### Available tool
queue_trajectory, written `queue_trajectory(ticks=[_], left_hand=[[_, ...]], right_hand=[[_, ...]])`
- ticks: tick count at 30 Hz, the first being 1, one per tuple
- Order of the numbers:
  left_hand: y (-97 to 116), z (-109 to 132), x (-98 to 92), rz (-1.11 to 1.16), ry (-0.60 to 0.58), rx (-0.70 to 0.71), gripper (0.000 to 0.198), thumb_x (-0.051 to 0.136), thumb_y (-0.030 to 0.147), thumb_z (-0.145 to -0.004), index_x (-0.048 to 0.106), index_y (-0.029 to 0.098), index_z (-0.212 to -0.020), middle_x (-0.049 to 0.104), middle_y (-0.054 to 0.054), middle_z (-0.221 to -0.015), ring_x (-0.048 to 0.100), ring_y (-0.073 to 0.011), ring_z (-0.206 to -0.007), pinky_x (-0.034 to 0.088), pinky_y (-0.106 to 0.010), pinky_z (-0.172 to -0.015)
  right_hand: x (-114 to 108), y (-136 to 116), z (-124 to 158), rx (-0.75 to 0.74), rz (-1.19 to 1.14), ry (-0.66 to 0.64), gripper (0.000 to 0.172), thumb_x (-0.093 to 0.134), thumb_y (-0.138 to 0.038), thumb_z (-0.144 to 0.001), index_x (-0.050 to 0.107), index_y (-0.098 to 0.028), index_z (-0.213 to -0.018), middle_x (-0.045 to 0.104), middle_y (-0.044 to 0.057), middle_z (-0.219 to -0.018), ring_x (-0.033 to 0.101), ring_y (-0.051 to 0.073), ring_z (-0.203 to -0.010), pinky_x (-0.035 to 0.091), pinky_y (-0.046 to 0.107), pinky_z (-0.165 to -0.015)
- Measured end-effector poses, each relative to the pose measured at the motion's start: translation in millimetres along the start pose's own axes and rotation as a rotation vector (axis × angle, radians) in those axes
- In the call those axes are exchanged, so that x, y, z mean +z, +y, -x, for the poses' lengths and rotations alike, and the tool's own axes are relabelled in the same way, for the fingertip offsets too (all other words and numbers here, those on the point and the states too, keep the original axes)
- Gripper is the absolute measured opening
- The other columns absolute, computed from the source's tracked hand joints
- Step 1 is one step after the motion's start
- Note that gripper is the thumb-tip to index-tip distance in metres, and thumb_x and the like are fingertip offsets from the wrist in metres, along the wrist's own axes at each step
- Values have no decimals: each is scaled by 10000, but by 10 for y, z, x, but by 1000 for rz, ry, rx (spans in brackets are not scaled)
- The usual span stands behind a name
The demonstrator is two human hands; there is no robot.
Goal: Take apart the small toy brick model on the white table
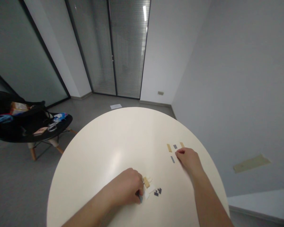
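**Black side table:** a round black side table (61, 126) on wooden legs stands left of the smooth cream round tabletop (101, 142), bearing packets.

**Left hand:** the left hand (125, 187) sits near the tabletop's edge, its fingers (136, 186) clenched in a fingertip pinch on a small grey plastic brick (140, 198), which is partly hidden. A pinch this fine suits so small a part.

**Centre pieces:** a tan plastic brick (146, 182) lies just beside those fingers, with small dark grey bricks (157, 191) nearby.

**Right hand:** the right hand (188, 160) lies toward the tabletop's right, its fingers (180, 152) curled just beside two tan plastic plates (169, 148) and a slim grey plastic strip (172, 159). Whether they grasp anything, I cannot tell.
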State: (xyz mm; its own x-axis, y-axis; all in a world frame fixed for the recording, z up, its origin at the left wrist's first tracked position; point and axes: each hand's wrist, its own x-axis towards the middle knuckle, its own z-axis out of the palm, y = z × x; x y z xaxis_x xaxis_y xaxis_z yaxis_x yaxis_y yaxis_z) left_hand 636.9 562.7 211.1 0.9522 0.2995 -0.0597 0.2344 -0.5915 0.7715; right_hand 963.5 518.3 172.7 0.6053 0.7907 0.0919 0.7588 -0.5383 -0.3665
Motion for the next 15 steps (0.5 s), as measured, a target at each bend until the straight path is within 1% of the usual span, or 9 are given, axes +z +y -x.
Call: queue_trajectory(ticks=[3,6,8,9,11,12,13,15], left_hand=[[-11,5,46,-186,-43,85,182,672,33,-615,632,198,-549,598,-11,-604,513,-168,-626,382,-274,-630],[-42,8,78,-143,-39,98,191,652,-1,-592,638,188,-566,599,4,-620,516,-143,-617,387,-249,-625],[-56,13,63,-45,-57,99,182,669,3,-592,650,184,-578,589,20,-612,510,-126,-606,381,-236,-615],[-60,17,45,22,-62,78,161,686,25,-608,664,184,-599,587,25,-614,508,-120,-601,375,-231,-600],[-72,21,-5,187,-31,-28,86,715,98,-657,694,182,-660,588,28,-612,502,-111,-580,356,-221,-554],[-83,19,-30,283,10,-94,42,724,142,-680,702,177,-689,587,27,-604,500,-108,-567,348,-217,-535],[-101,12,-53,386,63,-148,40,734,185,-695,706,169,-718,589,25,-598,502,-107,-557,347,-214,-526],[-155,-19,-84,601,194,-186,161,767,266,-694,706,152,-788,602,18,-604,513,-104,-550,365,-214,-535]], right_hand=[[-15,-44,27,-10,6,43,212,595,-356,-777,760,-228,-744,758,79,-817,669,230,-728,427,301,-624],[-47,-123,61,-1,-40,138,266,549,-391,-819,752,-220,-793,753,81,-824,663,233,-738,433,314,-644],[-71,-183,86,-12,-117,201,283,531,-399,-831,741,-211,-814,746,73,-813,657,226,-740,443,319,-676],[-82,-212,99,-30,-159,225,285,530,-400,-830,736,-204,-813,742,72,-809,654,221,-740,448,320,-694],[-94,-267,127,-94,-232,254,286,536,-399,-824,729,-188,-811,736,75,-811,647,212,-740,456,317,-723],[-94,-295,142,-131,-262,261,288,539,-401,-824,727,-183,-813,733,75,-810,642,207,-735,459,313,-725],[-90,-324,158,-168,-288,264,290,542,-407,-828,725,-182,-818,729,73,-805,635,201,-724,462,307,-720],[-71,-393,196,-254,-337,261,292,546,-415,-844,722,-183,-829,714,61,-777,615,185,-686,465,297,-692]])
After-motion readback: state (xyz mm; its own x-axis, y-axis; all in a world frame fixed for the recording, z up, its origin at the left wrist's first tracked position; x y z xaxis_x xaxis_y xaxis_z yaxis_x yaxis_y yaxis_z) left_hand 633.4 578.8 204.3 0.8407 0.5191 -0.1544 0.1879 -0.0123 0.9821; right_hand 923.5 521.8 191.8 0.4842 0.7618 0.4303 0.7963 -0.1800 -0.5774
